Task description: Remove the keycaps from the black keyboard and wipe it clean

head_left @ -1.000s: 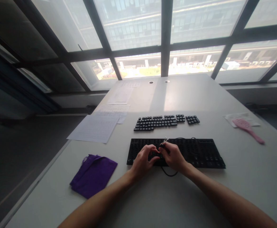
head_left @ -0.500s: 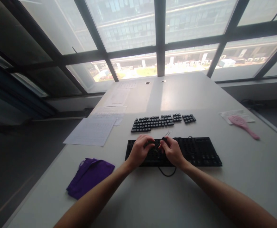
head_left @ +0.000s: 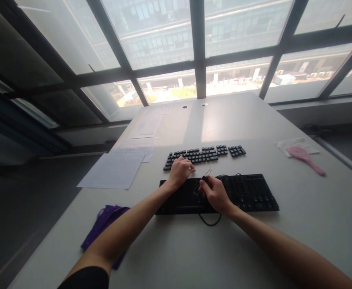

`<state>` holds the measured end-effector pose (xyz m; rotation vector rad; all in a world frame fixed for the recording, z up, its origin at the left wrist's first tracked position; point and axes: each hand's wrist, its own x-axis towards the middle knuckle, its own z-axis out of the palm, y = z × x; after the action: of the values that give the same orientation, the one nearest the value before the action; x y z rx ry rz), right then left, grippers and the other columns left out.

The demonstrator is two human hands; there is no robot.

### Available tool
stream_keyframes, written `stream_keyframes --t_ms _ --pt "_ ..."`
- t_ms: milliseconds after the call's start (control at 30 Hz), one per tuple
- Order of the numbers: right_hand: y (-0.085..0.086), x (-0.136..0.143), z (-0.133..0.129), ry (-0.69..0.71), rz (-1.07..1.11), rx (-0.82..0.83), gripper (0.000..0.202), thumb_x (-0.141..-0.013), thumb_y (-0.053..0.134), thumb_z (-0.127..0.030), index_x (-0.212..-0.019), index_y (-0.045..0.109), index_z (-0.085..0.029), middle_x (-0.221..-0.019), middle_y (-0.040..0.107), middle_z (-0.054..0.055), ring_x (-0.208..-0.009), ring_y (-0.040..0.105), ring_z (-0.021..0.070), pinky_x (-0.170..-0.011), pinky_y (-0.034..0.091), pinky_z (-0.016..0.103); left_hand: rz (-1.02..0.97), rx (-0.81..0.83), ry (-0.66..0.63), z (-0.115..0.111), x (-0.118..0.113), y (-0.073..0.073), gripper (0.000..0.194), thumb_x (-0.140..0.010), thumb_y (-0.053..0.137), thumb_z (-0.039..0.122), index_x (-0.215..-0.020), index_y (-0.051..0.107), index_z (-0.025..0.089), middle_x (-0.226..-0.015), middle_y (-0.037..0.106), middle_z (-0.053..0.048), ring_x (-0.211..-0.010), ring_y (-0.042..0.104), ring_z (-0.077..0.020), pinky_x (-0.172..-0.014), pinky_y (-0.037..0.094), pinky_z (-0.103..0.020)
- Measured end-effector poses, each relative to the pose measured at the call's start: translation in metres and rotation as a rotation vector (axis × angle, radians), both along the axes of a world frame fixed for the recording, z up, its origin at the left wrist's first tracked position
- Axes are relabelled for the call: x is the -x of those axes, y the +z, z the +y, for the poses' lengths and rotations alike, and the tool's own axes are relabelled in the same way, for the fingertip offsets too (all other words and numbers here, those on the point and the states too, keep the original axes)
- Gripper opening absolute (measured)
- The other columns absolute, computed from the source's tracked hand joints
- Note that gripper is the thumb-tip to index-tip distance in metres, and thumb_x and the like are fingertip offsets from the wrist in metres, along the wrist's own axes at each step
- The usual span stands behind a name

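A black keyboard [head_left: 248,190] with many of its keycaps off lies on the white table in front of me. Loose black keycaps [head_left: 206,157] are laid out in rows and blocks just beyond it. My left hand [head_left: 180,172] reaches over the keyboard's far edge to the near side of those rows, thumb and fingers pinched together; whatever is between them is too small to make out. Over the middle of the keyboard, my right hand [head_left: 217,194] is closed on a keycap puller [head_left: 205,178] with a black handle and thin wire ends pointing up and away.
A purple cloth [head_left: 103,226] lies at the left, partly under my left forearm. Sheets of paper [head_left: 112,168] run along the left edge. At the right, a pink hairbrush [head_left: 304,154] rests on a white wrapper [head_left: 281,147]. The keyboard's cable [head_left: 210,224] loops out towards me.
My left hand has moved away from the puller, forward and slightly left to the keycap rows. My right hand stays over the keyboard with the puller. The view has shifted slightly.
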<state>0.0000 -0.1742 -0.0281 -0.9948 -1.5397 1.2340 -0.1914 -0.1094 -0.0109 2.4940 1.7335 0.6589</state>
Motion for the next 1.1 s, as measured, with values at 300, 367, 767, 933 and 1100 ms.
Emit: stream_keyframes --t_ms 300,367,767,933,1100 --pt "0.005 0.000 -0.001 0.025 0.012 0.004 0.027 -0.095 0.056 -0.040 -0.079 0.057 -0.019 -0.066 0.066 0.002 -0.052 0.055 0.0140 -0.050 0.043 0.024 0.065 -0.064 0.088 0.000 0.001 0.004 0.005 -0.079 0.079 0.026 -0.080 0.077 0.022 -0.097 0.066 -0.006 -0.097 0.052 -0.0272 -0.085 0.044 -0.043" --pt "0.005 0.000 -0.001 0.027 0.009 -0.001 0.027 -0.096 0.056 -0.040 -0.078 0.058 -0.019 -0.066 0.066 0.002 -0.052 0.055 0.0139 -0.050 0.043 0.024 0.057 -0.059 0.104 0.002 0.000 0.004 0.005 -0.079 0.079 0.025 -0.080 0.076 0.021 -0.096 0.065 -0.006 -0.096 0.053 -0.0266 -0.086 0.044 -0.042" --pt "0.019 -0.009 -0.002 -0.037 0.006 -0.121 0.021 -0.096 0.055 -0.031 -0.079 0.057 -0.019 -0.067 0.064 0.001 -0.055 0.055 0.0136 -0.056 0.043 0.025 -0.193 -0.041 0.085 -0.067 -0.013 0.038 0.014 -0.093 0.055 0.018 -0.097 0.068 0.020 -0.095 0.067 -0.005 -0.095 0.059 -0.0220 -0.090 0.047 -0.037" --pt "0.020 -0.017 -0.001 0.118 -0.165 -0.222 0.018 -0.094 0.055 -0.021 -0.076 0.057 -0.018 -0.068 0.062 0.000 -0.062 0.056 0.0151 -0.061 0.042 0.026 -0.364 0.159 0.026 -0.111 -0.024 0.018 0.017 -0.091 0.052 0.013 -0.099 0.065 0.020 -0.094 0.070 -0.003 -0.089 0.064 -0.0191 -0.083 0.050 -0.032" --pt "0.015 -0.015 -0.002 0.222 -0.228 -0.279 0.016 -0.094 0.055 -0.018 -0.078 0.054 -0.019 -0.071 0.061 0.001 -0.065 0.055 0.0152 -0.063 0.041 0.026 -0.406 0.187 0.029 -0.119 -0.024 0.000 0.016 -0.089 0.053 0.011 -0.093 0.065 0.020 -0.091 0.070 -0.003 -0.086 0.063 -0.0185 -0.081 0.049 -0.032"
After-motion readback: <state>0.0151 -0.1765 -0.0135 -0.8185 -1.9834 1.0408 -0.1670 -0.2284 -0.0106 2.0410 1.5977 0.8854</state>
